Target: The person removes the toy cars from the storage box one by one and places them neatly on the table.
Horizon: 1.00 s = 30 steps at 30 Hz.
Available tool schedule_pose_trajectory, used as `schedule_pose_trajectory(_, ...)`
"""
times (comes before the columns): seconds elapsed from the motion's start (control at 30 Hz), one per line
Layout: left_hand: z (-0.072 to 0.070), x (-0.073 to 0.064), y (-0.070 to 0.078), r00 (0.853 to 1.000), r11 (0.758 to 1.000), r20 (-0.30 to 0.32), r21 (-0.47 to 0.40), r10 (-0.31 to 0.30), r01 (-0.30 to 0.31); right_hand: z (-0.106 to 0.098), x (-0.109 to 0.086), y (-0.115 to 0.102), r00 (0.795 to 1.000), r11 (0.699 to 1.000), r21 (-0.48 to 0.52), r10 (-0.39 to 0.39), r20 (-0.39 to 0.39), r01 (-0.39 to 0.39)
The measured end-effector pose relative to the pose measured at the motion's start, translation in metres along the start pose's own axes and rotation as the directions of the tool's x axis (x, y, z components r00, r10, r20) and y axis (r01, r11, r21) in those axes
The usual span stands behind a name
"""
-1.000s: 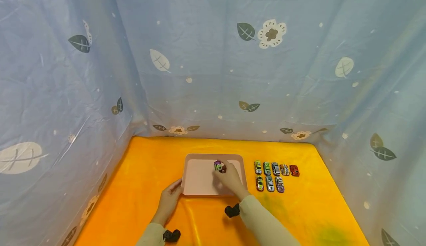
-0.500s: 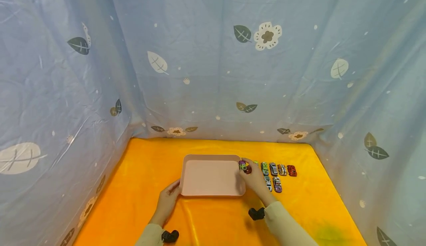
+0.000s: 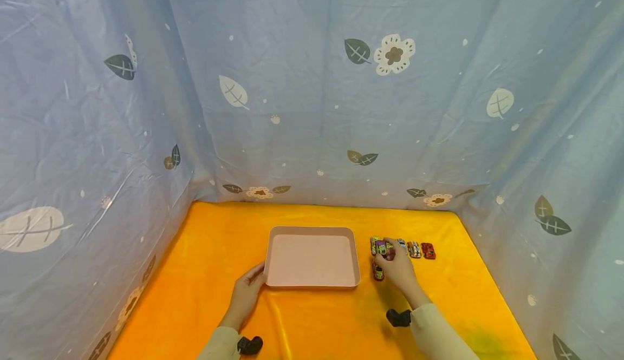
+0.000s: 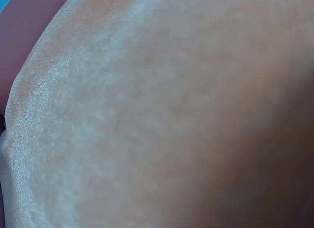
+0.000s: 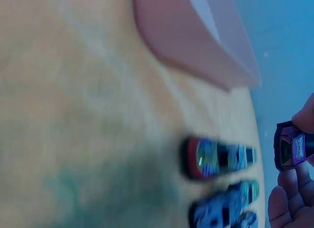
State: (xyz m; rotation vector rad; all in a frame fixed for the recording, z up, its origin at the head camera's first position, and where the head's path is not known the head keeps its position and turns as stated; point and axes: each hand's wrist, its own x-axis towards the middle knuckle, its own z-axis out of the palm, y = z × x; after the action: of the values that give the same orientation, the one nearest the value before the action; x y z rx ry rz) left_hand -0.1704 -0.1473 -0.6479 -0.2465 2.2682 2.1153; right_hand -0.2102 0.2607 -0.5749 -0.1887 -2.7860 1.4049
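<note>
My right hand (image 3: pixel 397 268) pinches a purple-and-green toy car (image 3: pixel 381 247) over the left part of the car group. In the right wrist view that toy car's dark purple end shows between thumb and fingers, raised off the table. My left hand (image 3: pixel 246 295) holds the pink tray (image 3: pixel 312 286) at its front-left corner, fingers and thumb curved against the wall. The tray floor is bare. A yellow-green car (image 3: pixel 374 244) and a yellow-and-black car (image 3: pixel 378 271) stand beside the right hand, which hides several others. The left wrist view is mostly blurred cloth.
At the right end of the back row stand an orange-and-white car (image 3: pixel 414 249) and a red car (image 3: pixel 428 250). Yellow cloth (image 3: pixel 312 322) covers the table. Blue patterned curtains (image 3: pixel 292 132) hang at the back and sides.
My right hand has carried the purple-and-green toy car from above the tray rightward, over the car group. The left hand has kept its place at the tray.
</note>
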Motion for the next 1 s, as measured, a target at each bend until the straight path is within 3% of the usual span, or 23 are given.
schedule_pose_trajectory(0.4, 0.001, 0.001, 0.0, 1.0, 1.0, 0.001, 0.003, -0.017, 0.017, -0.046, -0.015, 0.041, 0.995, 0.996, -0.031, 0.085, -0.046, -0.087)
schedule_pose_trajectory(0.7, 0.001, 0.0, 0.001, 1.0, 1.0, -0.006, 0.014, -0.012, 0.012, -0.052, -0.022, 0.065, 0.984, 0.988, -0.051, 0.138, -0.114, -0.144)
schedule_pose_trajectory(1.0, -0.002, -0.001, 0.001, 1.0, 1.0, 0.03, -0.017, -0.004, 0.004, -0.06, -0.024, 0.09, 0.975, 0.981, -0.101, 0.147, -0.166, -0.165)
